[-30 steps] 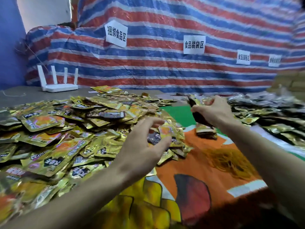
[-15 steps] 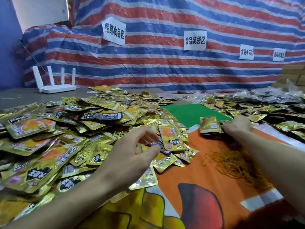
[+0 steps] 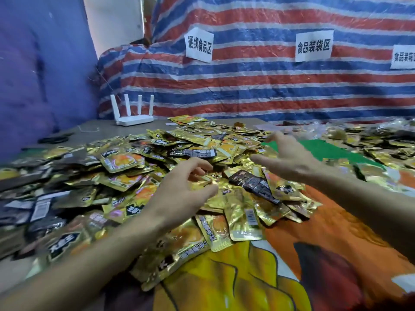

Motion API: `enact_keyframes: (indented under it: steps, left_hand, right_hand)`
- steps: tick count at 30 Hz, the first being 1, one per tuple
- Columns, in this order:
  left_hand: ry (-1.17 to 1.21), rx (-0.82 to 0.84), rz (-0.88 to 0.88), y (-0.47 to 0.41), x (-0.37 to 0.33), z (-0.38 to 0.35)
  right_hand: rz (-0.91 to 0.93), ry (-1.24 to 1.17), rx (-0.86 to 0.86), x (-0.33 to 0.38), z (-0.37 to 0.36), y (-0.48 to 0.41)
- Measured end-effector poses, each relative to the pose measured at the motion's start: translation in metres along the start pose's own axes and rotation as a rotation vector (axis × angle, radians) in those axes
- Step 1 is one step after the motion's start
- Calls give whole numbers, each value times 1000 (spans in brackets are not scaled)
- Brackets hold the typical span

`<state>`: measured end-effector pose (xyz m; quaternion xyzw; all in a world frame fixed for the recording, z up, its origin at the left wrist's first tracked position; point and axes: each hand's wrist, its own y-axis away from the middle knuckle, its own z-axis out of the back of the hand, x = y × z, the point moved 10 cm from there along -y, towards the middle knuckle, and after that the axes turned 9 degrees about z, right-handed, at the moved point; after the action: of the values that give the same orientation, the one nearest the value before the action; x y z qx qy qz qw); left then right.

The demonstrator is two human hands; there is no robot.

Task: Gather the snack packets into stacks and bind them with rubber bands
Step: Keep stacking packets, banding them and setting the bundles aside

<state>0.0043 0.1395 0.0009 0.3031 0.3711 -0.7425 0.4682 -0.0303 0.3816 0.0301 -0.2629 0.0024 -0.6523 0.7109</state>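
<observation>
Hundreds of foil snack packets [image 3: 121, 162]: likely light, slick; pinch edges. Left hand [image 3: 186, 191] loosely curled, right hand [image 3: 289, 158] splayed, both empty.

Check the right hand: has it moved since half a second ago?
Yes. The right hand swung left, from the near edge of the green mat to over the packet pile.

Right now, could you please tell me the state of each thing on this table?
Snack packets, loose in a heap, not stacked.
Left hand, fingers loosely curved over the heap, holding nothing.
Right hand, fingers spread, empty.
Router, standing, antennas upright.
</observation>
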Motion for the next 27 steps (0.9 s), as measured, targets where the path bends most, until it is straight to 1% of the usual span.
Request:
enact_keyframes:
  steps: [3,5,9,13,14,16,19,22,25,27]
  left_hand:
    - [-135,-2,6,6,11,13]
    - [-231,45,4,12,17,15]
    - [-435,159,-6,22,28,9]
    - [-658,202,-82,20,27,-8]
    - [-696,226,-104,17,25,-16]
    - [-750,284,-121,10,23,-31]
    - [-807,336,-54,-2,24,-47]
    - [-958,365,-12,-7,28,-63]
    - [-1037,345,-6,-17,25,-63]
    - [-1098,299,-84,-24,14,-60]
  right_hand:
    - [36,-12,298,42,-41,10]
    - [42,19,421,51,-54,19]
    - [4,98,528,46,-62,30]
    - [-49,223,667,37,-74,42]
    - [-64,225,680,37,-76,43]
    - [-83,219,650,37,-76,41]
    - [-81,204,564,42,-74,30]
    - [-88,158,518,46,-76,25]
    - [-83,163,502,53,-76,25]
    - [-59,210,478,61,-74,26]
